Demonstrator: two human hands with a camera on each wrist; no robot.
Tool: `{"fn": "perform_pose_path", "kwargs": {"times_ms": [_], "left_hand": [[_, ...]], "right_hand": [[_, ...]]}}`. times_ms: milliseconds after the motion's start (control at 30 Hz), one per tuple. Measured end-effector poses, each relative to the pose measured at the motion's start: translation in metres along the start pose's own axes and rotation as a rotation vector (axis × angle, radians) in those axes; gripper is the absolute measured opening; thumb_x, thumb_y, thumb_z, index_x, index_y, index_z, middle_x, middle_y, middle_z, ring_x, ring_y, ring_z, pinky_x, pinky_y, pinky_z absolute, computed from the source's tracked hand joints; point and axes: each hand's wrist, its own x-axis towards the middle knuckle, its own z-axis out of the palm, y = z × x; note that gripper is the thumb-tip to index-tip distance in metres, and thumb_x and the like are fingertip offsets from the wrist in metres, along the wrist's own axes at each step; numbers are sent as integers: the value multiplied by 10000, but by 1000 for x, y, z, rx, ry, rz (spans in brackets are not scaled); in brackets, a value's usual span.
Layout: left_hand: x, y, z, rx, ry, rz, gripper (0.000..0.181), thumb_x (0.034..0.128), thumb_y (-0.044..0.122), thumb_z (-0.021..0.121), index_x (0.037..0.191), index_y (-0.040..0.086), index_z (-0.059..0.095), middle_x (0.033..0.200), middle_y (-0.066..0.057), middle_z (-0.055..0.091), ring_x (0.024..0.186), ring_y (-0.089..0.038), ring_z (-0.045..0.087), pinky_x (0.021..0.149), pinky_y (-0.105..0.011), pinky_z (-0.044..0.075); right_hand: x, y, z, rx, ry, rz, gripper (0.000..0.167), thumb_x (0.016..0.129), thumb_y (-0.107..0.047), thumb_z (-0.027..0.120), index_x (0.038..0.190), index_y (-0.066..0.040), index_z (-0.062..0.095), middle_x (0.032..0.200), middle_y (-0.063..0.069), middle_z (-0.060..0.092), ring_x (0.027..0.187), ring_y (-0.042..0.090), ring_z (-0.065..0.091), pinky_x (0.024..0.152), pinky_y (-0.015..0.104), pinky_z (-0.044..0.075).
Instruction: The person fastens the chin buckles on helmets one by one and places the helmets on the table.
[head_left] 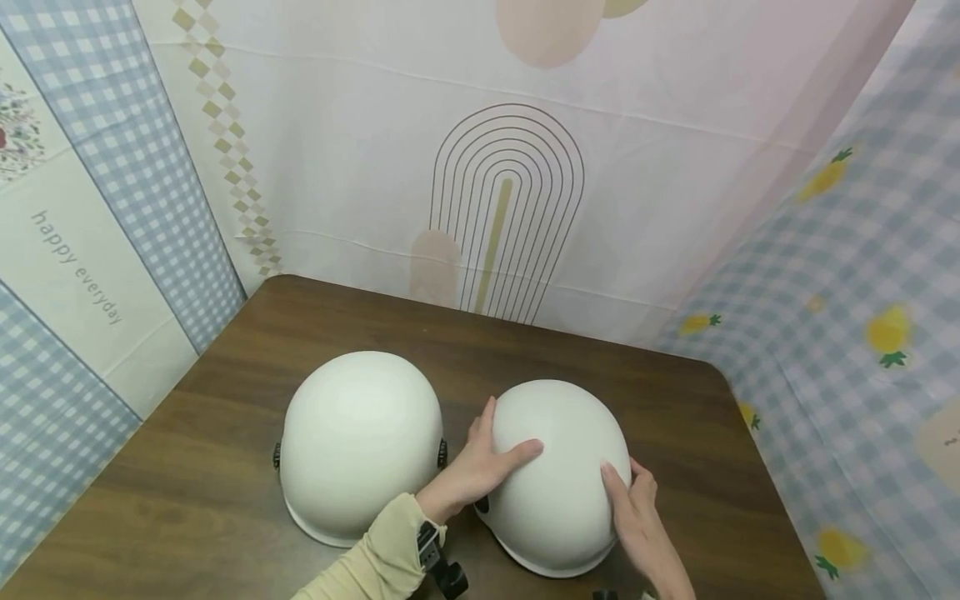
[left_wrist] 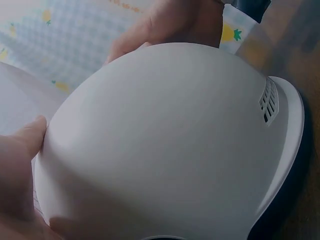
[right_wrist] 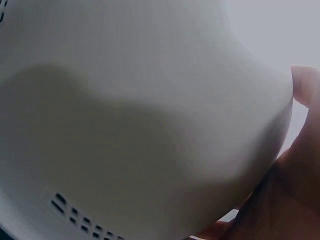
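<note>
Two white domed helmets stand side by side, dome up. My left hand (head_left: 468, 471) holds the right-hand helmet (head_left: 555, 467) on its left side, thumb lying on the dome and the other fingers along the far side. On the opposite side my right hand (head_left: 637, 512) grips the same helmet, thumb on the shell and fingers behind it. In the left wrist view slotted vents (left_wrist: 270, 102) show near its rim. More vents (right_wrist: 82, 222) appear in the right wrist view. Whether the rim touches the table cannot be told.
A second white helmet (head_left: 363, 442), with black side fittings (head_left: 442, 454), stands on the brown wooden table (head_left: 217, 400) just left of my left forearm. Patterned cloths (head_left: 345, 150) hang behind and at both sides of the table.
</note>
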Motion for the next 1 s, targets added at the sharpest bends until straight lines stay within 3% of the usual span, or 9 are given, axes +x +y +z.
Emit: {"fn": "perform_pose_path", "kwargs": {"times_ms": [233,533,800,900,1000], "left_hand": [[-2,1,2,37,2,-14,1083,805,668,640,1574,261,-6,1589,-236,-32,1398,-490,153,974,-671,321],[-1,1,3,51,-5,-13,1084,802,683,632,1574,264,-3,1590,-233,-29,1406,-485,138,973,-674,322],[1,4,1,74,9,-11,1093,817,668,624,1576,182,7,1583,-262,-8,1429,-475,40,992,-704,267],[-4,8,-3,108,7,-10,1086,839,666,599,1572,140,-4,1586,-255,-11,1439,-450,11,1028,-692,222],[-17,18,-12,171,5,36,1037,866,649,578,1573,150,7,1605,-185,-14,1457,-384,5,1077,-653,168]], "right_hand": [[0,3,0,6,-24,16,886,992,-623,239,1471,96,43,1446,361,46,1306,540,236,1035,674,230],[-1,5,2,9,-18,30,882,994,-620,237,1473,95,46,1432,354,81,1302,526,237,1039,670,227],[3,6,1,-10,-11,7,850,1003,-598,254,1472,88,78,1440,358,104,1320,516,227,1057,654,210],[3,6,1,-26,-39,19,867,992,-627,249,1479,69,78,1460,346,89,1325,532,231,1043,663,229],[4,9,-3,-45,-55,7,838,1008,-598,221,1480,83,91,1478,359,71,1347,547,180,1058,655,202]]}}
